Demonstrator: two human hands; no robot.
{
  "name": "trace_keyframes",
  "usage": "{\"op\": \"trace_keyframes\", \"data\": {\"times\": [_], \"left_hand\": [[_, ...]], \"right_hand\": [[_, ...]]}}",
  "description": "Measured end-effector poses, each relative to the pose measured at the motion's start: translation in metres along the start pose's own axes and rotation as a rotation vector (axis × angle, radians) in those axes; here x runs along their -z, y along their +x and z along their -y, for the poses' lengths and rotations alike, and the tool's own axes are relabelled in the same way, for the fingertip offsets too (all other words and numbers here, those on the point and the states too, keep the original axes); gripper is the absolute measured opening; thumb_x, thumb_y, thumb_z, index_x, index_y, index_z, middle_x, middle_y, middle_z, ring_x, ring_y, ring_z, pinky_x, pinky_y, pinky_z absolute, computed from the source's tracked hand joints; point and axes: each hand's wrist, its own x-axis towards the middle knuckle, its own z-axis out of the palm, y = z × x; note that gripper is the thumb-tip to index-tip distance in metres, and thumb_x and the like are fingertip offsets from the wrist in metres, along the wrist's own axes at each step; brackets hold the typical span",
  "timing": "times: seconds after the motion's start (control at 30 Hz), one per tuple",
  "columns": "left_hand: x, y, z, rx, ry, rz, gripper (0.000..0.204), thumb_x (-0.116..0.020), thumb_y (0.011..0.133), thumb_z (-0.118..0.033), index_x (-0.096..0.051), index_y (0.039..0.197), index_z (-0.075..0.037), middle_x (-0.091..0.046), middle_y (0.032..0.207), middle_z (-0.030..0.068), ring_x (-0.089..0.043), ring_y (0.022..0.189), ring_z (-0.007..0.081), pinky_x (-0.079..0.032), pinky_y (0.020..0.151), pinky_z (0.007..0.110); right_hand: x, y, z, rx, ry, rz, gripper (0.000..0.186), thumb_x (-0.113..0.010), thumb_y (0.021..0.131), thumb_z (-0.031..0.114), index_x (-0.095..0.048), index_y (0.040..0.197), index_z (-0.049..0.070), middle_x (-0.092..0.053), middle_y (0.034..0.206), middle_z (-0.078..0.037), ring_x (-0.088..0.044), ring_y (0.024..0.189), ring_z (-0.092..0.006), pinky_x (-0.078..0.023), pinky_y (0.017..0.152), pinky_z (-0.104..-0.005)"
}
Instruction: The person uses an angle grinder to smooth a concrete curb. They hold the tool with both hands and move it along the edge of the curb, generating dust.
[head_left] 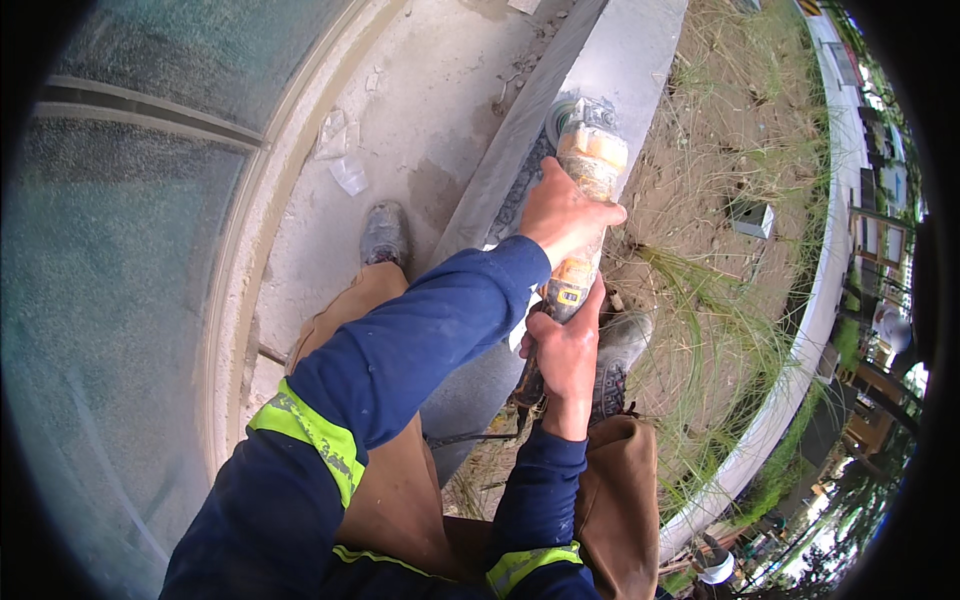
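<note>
I am curling the fingers of my left hand (565, 215) round the body of the grinder (594, 158), my right hand (572, 355) gripping its rear, and apparently grinding the concrete ledge (630, 55) at its left edge, which calls next for steady pressure.

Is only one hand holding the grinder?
No, the left hand holds the angle grinder nearer its disc, and the right hand grips its rear.
</note>
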Motion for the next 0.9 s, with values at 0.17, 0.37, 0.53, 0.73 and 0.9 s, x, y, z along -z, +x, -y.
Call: {"op": "trace_keyframes", "data": {"times": [0.17,0.37,0.53,0.73,0.9], "left_hand": [[-0.002,-0.004,-0.001,0.005,0.041,0.015,0.078,-0.083,0.068,-0.022,-0.039,0.125,0.01,-0.068,0.11,0.0317,-0.071,0.102,0.0419,-0.057,0.092,0.044],[-0.003,-0.004,0.002,-0.013,-0.042,-0.011,0.084,-0.083,0.067,-0.024,-0.038,0.128,0.011,-0.067,0.112,0.0324,-0.071,0.103,0.043,-0.057,0.093,0.044],[-0.002,-0.004,0.002,0.018,0.018,0.014,0.084,-0.083,0.068,-0.023,-0.037,0.13,0.012,-0.067,0.114,0.0329,-0.07,0.105,0.0427,-0.057,0.094,0.044],[-0.001,-0.009,-0.002,0.017,-0.06,-0.005,0.072,-0.085,0.071,-0.015,-0.043,0.125,0.009,-0.065,0.112,0.023,-0.069,0.1,0.0297,-0.057,0.088,0.04],[0.001,-0.01,-0.003,-0.002,-0.014,0.006,0.082,-0.083,0.068,-0.023,-0.038,0.127,0.011,-0.067,0.111,0.0326,-0.071,0.102,0.043,-0.057,0.092,0.045]], "right_hand": [[0.001,-0.004,-0.004,-0.006,-0.014,-0.026,0.096,-0.061,0.077,-0.006,-0.013,0.16,-0.001,-0.063,0.08,-0.012,-0.059,0.055,-0.0167,-0.049,0.048,-0.0316],[0.003,-0.004,0.001,0.01,-0.054,0.008,0.096,-0.061,0.077,-0.005,-0.013,0.16,-0.001,-0.062,0.08,-0.011,-0.059,0.055,-0.0164,-0.049,0.048,-0.0315],[0.001,-0.008,0.003,-0.036,-0.075,-0.02,0.095,-0.061,0.078,-0.005,-0.013,0.16,-0.001,-0.063,0.08,-0.012,-0.059,0.055,-0.0162,-0.049,0.048,-0.0316],[0.003,-0.006,0.001,-0.017,-0.075,-0.008,0.095,-0.062,0.078,-0.005,-0.012,0.16,-0.001,-0.063,0.08,-0.012,-0.06,0.055,-0.0163,-0.049,0.048,-0.0316],[0.002,-0.008,0.001,-0.025,-0.074,-0.02,0.097,-0.063,0.078,-0.004,-0.012,0.16,0.0,-0.064,0.08,-0.012,-0.06,0.055,-0.0162,-0.049,0.048,-0.0317]]}}
